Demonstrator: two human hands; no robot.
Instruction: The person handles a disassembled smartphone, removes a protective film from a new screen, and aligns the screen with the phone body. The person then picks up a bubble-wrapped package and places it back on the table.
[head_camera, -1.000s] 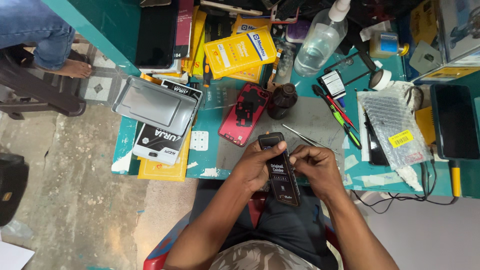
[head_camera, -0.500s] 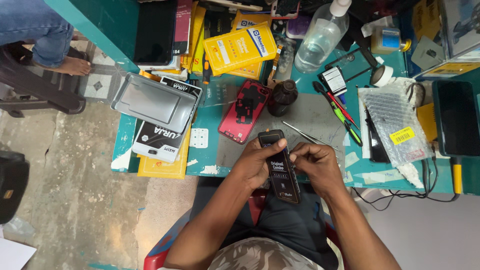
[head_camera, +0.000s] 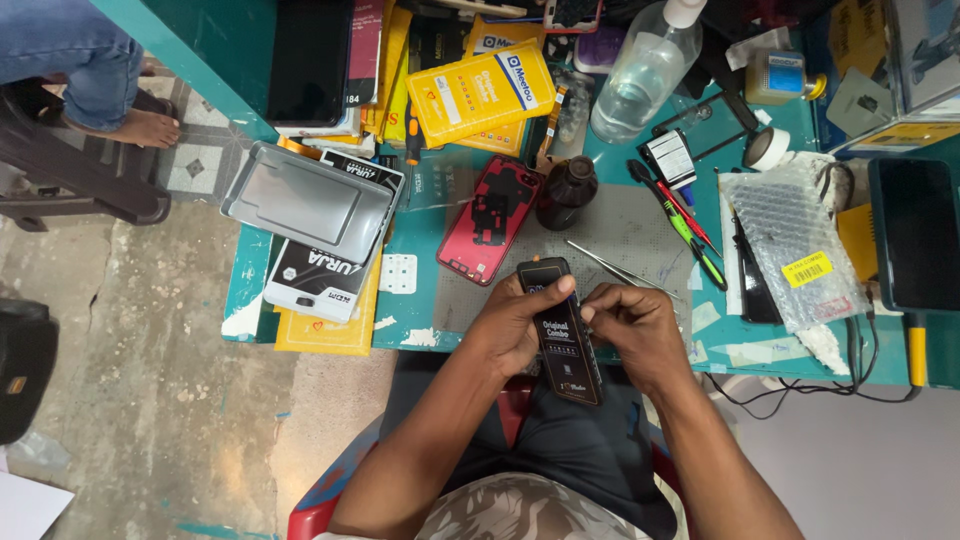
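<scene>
— Right, position first. Where is the piece?

— Slim black box (head_camera: 562, 335), long and narrow, held over the near edge of the teal workbench (head_camera: 410, 330), above the person's lap. Far end points toward the grey work mat (head_camera: 640, 235).

— Hands?

— Left hand (head_camera: 505, 325) wraps the box from its left side, thumb laid across the upper face, fingers closed under it. Right hand (head_camera: 630, 325) closed narrow, fingertips pinching at the right long edge near the top. Both are gripping the box; neither is spread.

— How would it handle?

— Judging by look: light, thin card or plastic packaging, stiff along its length but likely to dent under a hard squeeze. The face looks glossy, so possibly slippery. Best hold seems to be along the two long edges, near the middle, rather than by the ends.

— Contents?

— Cannot tell; box is closed as far as I see.

— Nearby?

— Red phone back shell (head_camera: 490, 230) lying face-open just beyond the box. Tweezers (head_camera: 610, 265) on the mat, just past the right fingertips. Small brown bottle (head_camera: 568, 190) beside the red shell. Clear squeeze bottle (head_camera: 645, 75) farther back. Bubble-wrap pouch (head_camera: 790, 250) to the right. Grey tray (head_camera: 310, 200) at left, resting on a flat black box.
</scene>
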